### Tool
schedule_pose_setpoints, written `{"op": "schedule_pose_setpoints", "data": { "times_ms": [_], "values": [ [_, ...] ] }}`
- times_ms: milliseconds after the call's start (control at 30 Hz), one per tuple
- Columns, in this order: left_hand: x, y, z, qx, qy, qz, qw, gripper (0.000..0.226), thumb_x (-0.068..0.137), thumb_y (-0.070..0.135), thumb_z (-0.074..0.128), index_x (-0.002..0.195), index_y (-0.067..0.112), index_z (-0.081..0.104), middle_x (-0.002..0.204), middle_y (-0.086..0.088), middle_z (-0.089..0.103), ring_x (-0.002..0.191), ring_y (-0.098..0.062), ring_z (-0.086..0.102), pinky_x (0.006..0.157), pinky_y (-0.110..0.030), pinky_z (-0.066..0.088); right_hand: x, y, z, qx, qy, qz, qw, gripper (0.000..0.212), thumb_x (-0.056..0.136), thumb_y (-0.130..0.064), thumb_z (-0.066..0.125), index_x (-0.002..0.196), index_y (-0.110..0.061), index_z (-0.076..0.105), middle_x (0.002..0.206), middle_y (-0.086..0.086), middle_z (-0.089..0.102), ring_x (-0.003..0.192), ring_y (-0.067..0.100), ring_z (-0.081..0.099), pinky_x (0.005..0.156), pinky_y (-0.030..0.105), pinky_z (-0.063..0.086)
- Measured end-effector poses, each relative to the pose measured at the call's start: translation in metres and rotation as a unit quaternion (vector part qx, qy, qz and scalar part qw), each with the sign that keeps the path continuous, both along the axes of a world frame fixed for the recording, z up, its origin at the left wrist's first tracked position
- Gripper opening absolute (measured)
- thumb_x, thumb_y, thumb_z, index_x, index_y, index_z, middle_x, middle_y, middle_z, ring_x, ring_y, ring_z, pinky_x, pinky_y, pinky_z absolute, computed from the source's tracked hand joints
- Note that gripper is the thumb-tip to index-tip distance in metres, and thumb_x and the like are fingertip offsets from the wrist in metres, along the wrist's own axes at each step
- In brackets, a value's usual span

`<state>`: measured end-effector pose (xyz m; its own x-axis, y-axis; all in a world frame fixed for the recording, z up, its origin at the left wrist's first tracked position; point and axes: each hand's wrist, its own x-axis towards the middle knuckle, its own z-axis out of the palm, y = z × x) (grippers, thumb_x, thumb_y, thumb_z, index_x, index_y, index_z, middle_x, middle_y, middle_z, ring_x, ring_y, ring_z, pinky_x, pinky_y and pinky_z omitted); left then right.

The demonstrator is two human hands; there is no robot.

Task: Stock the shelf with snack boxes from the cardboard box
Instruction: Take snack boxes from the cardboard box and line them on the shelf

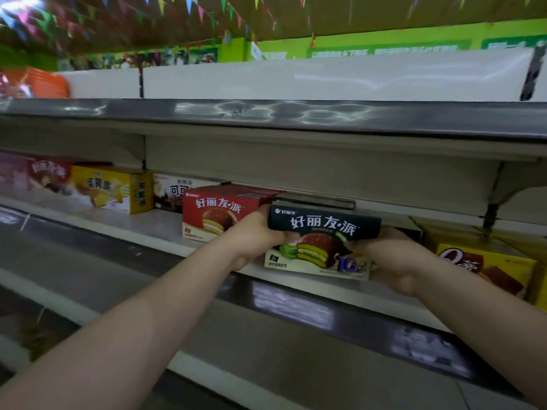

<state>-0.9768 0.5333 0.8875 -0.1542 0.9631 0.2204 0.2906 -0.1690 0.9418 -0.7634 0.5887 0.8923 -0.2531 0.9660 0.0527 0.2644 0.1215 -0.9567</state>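
Note:
A dark green snack box point(321, 241) with a chocolate pie and green filling pictured on its front stands on the middle shelf point(133, 229), at its front edge. My left hand point(254, 235) grips the box's left end and my right hand point(387, 250) grips its right end. A red snack box point(216, 216) of the same brand stands just left of it, touching my left hand. The cardboard box is out of view.
A yellow snack box point(485, 270) stands to the right of my right hand. Further left on the shelf are a brown-and-white box point(171, 192), a yellow box point(109, 187) and a red box point(48, 176). The upper shelf point(266, 113) overhangs closely. Lower shelves run below.

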Motion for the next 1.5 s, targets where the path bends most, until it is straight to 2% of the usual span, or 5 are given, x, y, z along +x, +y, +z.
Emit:
{"op": "schedule_pose_setpoints", "data": {
  "times_ms": [200,400,567,1267,1500],
  "values": [
    [-0.015,-0.012,-0.004,-0.050,0.135,-0.009,0.989,0.049,0.083,0.012,0.073,0.128,0.015,0.054,0.115,0.000,0.067,0.106,-0.016,0.064,0.097,-0.034,0.051,-0.001,-0.013,-0.008,0.040,-0.053,-0.034,0.997,0.052,0.088,-0.011,0.067,0.133,-0.009,0.042,0.125,0.011,0.058,0.113,0.025,0.055,0.093,0.042,0.048],
    [-0.035,0.002,-0.001,-0.077,0.256,0.012,0.963,0.025,0.092,0.021,0.065,0.105,0.000,0.064,0.099,-0.018,0.070,0.093,-0.029,0.070,0.076,-0.039,0.060,-0.022,-0.023,-0.004,0.043,-0.087,-0.114,0.989,0.050,0.091,-0.007,0.062,0.135,-0.007,0.038,0.126,0.015,0.055,0.101,0.023,0.052,0.068,0.033,0.048],
    [-0.047,0.019,0.000,-0.006,0.502,0.056,0.863,0.034,0.097,0.034,0.054,0.114,0.005,0.058,0.111,-0.011,0.063,0.101,-0.026,0.062,0.072,-0.026,0.044,-0.051,-0.018,-0.005,0.070,-0.179,-0.197,0.961,0.044,0.093,-0.012,0.059,0.133,-0.011,0.040,0.129,0.014,0.052,0.105,0.023,0.049,0.089,0.036,0.044],
    [-0.022,0.071,0.006,-0.122,0.238,-0.105,0.958,0.007,0.096,0.010,0.047,0.093,0.007,0.053,0.086,-0.013,0.058,0.086,-0.026,0.068,0.064,-0.031,0.059,-0.076,0.023,-0.002,0.190,-0.468,-0.257,0.824,0.091,0.093,-0.020,0.059,0.151,-0.022,-0.011,0.087,0.011,0.064,0.072,0.026,0.063,0.067,0.038,0.056],
    [-0.012,0.078,0.010,-0.148,0.210,-0.108,0.960,0.006,0.098,0.005,0.043,0.101,0.005,0.049,0.092,-0.016,0.057,0.091,-0.027,0.067,0.054,-0.028,0.056,-0.082,0.027,0.001,0.159,-0.471,-0.208,0.842,0.090,0.088,0.002,0.057,0.151,-0.016,-0.004,0.112,0.021,0.061,0.088,0.033,0.066,0.076,0.045,0.058]
  ]
}}
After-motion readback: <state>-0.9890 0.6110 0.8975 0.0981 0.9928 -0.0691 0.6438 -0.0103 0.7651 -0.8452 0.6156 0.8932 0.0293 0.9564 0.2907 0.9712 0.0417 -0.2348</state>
